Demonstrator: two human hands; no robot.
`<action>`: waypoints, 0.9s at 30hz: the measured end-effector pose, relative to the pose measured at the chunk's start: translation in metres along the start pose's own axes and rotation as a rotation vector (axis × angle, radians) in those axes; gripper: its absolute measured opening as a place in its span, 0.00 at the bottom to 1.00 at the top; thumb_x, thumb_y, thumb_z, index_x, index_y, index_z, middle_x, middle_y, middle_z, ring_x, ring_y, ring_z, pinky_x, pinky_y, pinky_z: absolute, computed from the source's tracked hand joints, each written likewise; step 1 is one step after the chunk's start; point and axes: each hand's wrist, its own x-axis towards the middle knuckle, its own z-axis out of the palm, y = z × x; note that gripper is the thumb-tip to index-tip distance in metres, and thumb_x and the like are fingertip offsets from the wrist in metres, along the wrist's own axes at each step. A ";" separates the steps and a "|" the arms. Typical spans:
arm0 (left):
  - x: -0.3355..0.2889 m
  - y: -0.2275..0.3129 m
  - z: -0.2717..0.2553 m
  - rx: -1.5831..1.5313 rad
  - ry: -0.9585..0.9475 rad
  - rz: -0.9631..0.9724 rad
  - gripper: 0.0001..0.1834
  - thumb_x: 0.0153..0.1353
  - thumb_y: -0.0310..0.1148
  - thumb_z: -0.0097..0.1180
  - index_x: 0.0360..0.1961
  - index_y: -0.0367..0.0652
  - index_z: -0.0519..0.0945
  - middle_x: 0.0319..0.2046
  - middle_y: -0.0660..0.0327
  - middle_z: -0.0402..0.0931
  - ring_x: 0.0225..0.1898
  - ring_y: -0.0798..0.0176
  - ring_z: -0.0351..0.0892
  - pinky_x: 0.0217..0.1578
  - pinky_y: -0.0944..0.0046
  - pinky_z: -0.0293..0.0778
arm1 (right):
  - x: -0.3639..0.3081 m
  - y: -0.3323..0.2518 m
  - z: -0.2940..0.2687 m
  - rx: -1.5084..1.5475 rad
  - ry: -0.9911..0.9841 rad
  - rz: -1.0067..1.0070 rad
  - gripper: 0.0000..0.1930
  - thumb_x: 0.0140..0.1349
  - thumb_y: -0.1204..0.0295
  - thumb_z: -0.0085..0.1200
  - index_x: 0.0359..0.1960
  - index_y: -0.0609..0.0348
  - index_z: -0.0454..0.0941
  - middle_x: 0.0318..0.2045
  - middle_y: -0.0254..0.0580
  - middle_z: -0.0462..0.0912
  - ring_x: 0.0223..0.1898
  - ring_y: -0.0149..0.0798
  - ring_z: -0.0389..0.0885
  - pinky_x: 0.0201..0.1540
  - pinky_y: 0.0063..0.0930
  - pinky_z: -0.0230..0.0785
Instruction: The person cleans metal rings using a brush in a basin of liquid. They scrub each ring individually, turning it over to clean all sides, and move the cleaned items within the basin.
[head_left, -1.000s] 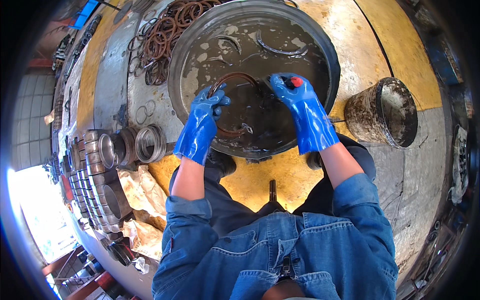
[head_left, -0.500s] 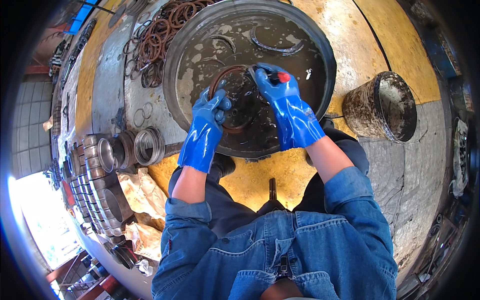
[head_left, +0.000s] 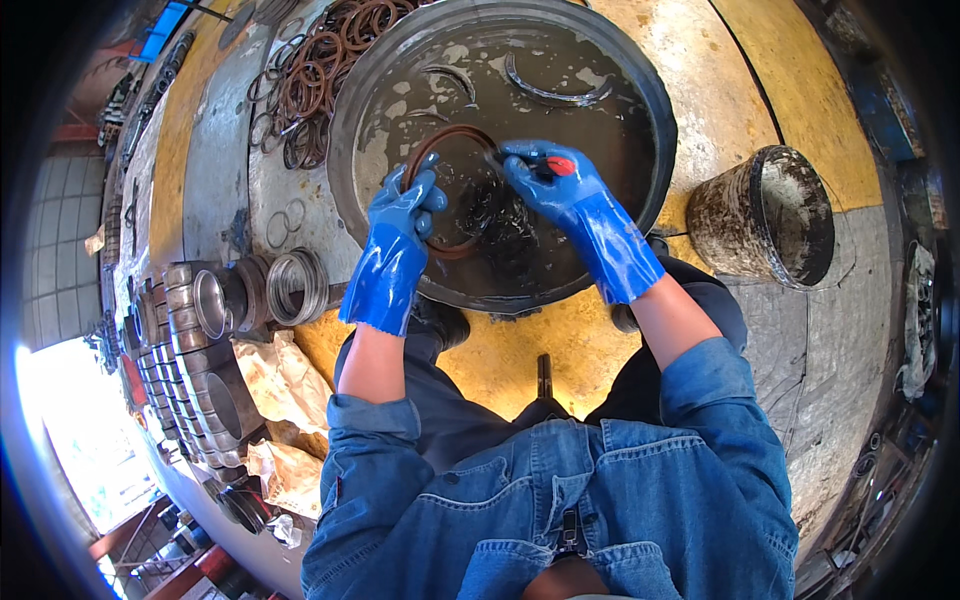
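Note:
In blue rubber gloves, both my hands are over a round dark tub (head_left: 343,150) of murky liquid. My left hand (head_left: 400,205) is closed around the left side of a brown ring (head_left: 460,131), which is tilted with its lower part near the liquid. My right hand (head_left: 555,185) grips a red-handled tool (head_left: 561,166) by the ring's upper right side. The tool's working end is blurred and mostly hidden by the glove. Curved ring edges (head_left: 560,98) break the liquid's surface at the far side of the tub.
A heap of brown rings (head_left: 312,80) lies beyond the tub at the left. Metal rings (head_left: 296,288) and stacked metal cylinders (head_left: 195,350) stand nearer left, beside crumpled brown paper (head_left: 280,375). To the right is a stained bucket (head_left: 730,215), tipped toward the right in view.
My left hand has shifted slightly left and down with the ring. The right hand has moved a little, and the liquid below the ring is now splashing.

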 end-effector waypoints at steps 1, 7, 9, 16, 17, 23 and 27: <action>-0.002 0.002 0.000 0.003 -0.002 -0.022 0.19 0.70 0.32 0.59 0.61 0.44 0.79 0.23 0.66 0.77 0.13 0.76 0.61 0.15 0.73 0.55 | 0.003 -0.002 -0.003 0.022 -0.021 -0.058 0.14 0.67 0.66 0.61 0.52 0.55 0.85 0.40 0.42 0.88 0.39 0.34 0.86 0.46 0.29 0.78; -0.006 0.003 0.000 -0.160 -0.125 -0.072 0.17 0.69 0.30 0.62 0.57 0.43 0.82 0.23 0.64 0.79 0.14 0.77 0.64 0.14 0.77 0.57 | 0.015 0.014 -0.012 -0.061 -0.048 -0.069 0.15 0.68 0.71 0.61 0.55 0.59 0.84 0.50 0.44 0.87 0.48 0.33 0.85 0.54 0.27 0.77; -0.005 0.002 0.001 -0.196 -0.170 -0.057 0.17 0.69 0.30 0.61 0.57 0.43 0.82 0.23 0.64 0.79 0.14 0.77 0.65 0.14 0.77 0.57 | 0.015 0.028 -0.008 -0.131 0.001 -0.028 0.13 0.67 0.62 0.60 0.47 0.53 0.86 0.36 0.44 0.88 0.35 0.39 0.87 0.42 0.32 0.78; -0.005 -0.004 0.006 -0.091 -0.134 0.067 0.19 0.70 0.29 0.60 0.61 0.41 0.79 0.23 0.64 0.79 0.14 0.77 0.66 0.15 0.76 0.58 | -0.023 0.036 0.013 0.267 -0.216 0.535 0.15 0.61 0.60 0.59 0.32 0.60 0.86 0.25 0.38 0.84 0.28 0.32 0.80 0.34 0.30 0.71; -0.005 -0.004 0.005 -0.054 -0.112 0.076 0.20 0.70 0.29 0.59 0.63 0.40 0.78 0.23 0.64 0.79 0.14 0.77 0.65 0.15 0.75 0.58 | -0.025 0.018 0.014 0.208 -0.250 0.586 0.15 0.61 0.59 0.60 0.33 0.60 0.86 0.25 0.38 0.84 0.29 0.31 0.80 0.35 0.30 0.71; -0.005 -0.007 0.018 0.089 -0.068 0.048 0.18 0.69 0.32 0.62 0.59 0.43 0.82 0.22 0.65 0.79 0.16 0.77 0.69 0.16 0.76 0.59 | -0.022 -0.011 0.016 -0.274 -0.012 -0.019 0.13 0.63 0.62 0.62 0.46 0.51 0.86 0.40 0.53 0.89 0.36 0.47 0.88 0.42 0.37 0.79; -0.009 -0.008 0.021 0.155 -0.067 0.032 0.18 0.68 0.33 0.63 0.59 0.44 0.82 0.22 0.66 0.79 0.16 0.77 0.70 0.16 0.77 0.60 | -0.005 0.005 0.003 -0.613 -0.031 -0.387 0.18 0.59 0.68 0.62 0.53 0.46 0.82 0.47 0.49 0.88 0.38 0.54 0.88 0.43 0.45 0.80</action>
